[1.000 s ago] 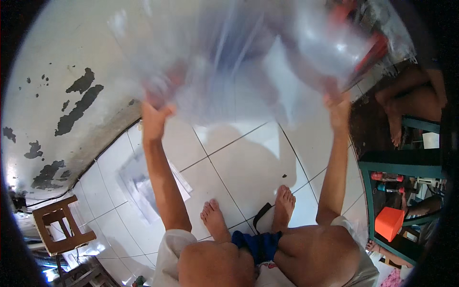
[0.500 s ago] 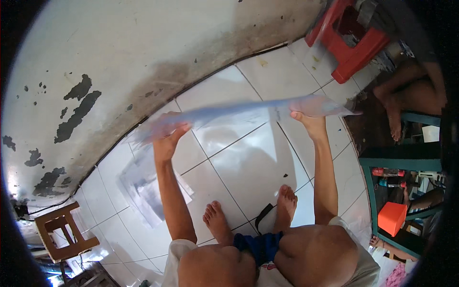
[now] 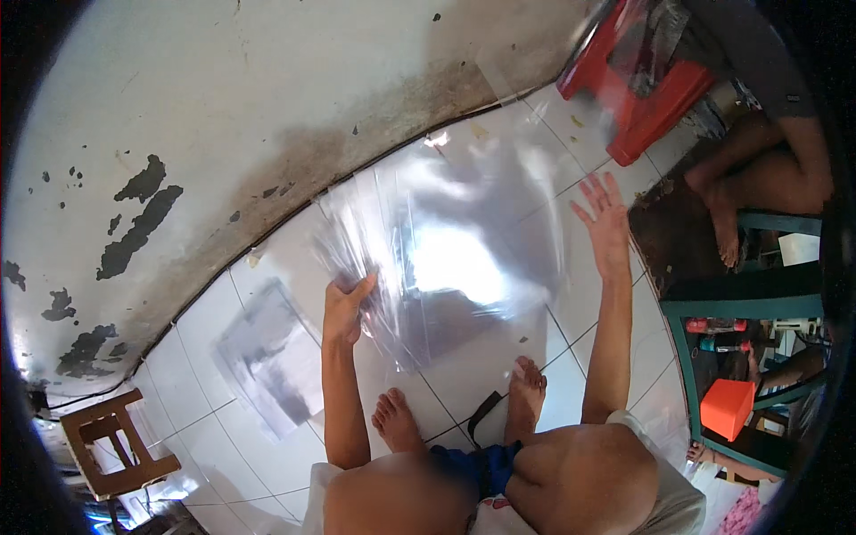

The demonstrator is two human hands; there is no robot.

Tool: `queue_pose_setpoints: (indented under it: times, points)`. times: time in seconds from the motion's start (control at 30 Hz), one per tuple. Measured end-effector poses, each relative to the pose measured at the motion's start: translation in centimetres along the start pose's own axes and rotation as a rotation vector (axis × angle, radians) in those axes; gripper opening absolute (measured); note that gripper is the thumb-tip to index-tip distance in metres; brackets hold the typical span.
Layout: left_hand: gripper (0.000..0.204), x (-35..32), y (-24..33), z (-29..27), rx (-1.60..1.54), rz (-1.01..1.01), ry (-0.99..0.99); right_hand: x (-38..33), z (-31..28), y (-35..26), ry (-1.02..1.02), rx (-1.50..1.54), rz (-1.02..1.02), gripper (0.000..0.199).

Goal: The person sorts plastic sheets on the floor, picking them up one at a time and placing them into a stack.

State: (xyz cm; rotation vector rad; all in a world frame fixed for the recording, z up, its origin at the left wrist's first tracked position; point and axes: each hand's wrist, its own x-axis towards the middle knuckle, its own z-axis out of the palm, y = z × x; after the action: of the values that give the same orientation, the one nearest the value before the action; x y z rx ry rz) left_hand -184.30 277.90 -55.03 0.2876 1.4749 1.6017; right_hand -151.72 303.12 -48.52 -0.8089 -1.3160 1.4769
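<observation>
A large clear plastic sheet [image 3: 481, 205] spreads shiny and crinkled in front of me, above the tiled floor. My left hand [image 3: 346, 308] grips its bunched left edge, the thumb pressed over the folds. Past the sheet's right side, my right hand [image 3: 606, 218] has its fingers spread and holds nothing. A flat stack of clear plastic sheets [image 3: 272, 357] lies on the tiles, left of my left forearm. Glare washes out the middle of the held sheet, and whether it is one layer or several I cannot tell.
A peeling wall [image 3: 267, 107] runs along the far left. A red plastic stool [image 3: 624, 107] stands at the far right, near another person's bare leg [image 3: 727, 214]. A green-framed table [image 3: 749, 308] and an orange container [image 3: 728, 408] are to the right; a brown stool [image 3: 116, 444] stands at lower left.
The plastic sheet, earlier stretched between both hands, has dropped open and spread out. My right hand has let go of it. My left hand has come nearer to me, still gripping its edge.
</observation>
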Motion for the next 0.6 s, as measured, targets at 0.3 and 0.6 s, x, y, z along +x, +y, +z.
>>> queue_pose_setpoints:
  times: [0.3,0.6]
  points:
    - [0.072,2.0,-6.2,-2.6,0.313,-0.128,0.084,6.4,4.6,-7.3,0.095,0.098,-0.186,0.029]
    - [0.068,-0.4,-7.3,-6.8,0.238,0.075,0.293,-10.7,10.0,8.7,0.332,0.441,0.431,0.023]
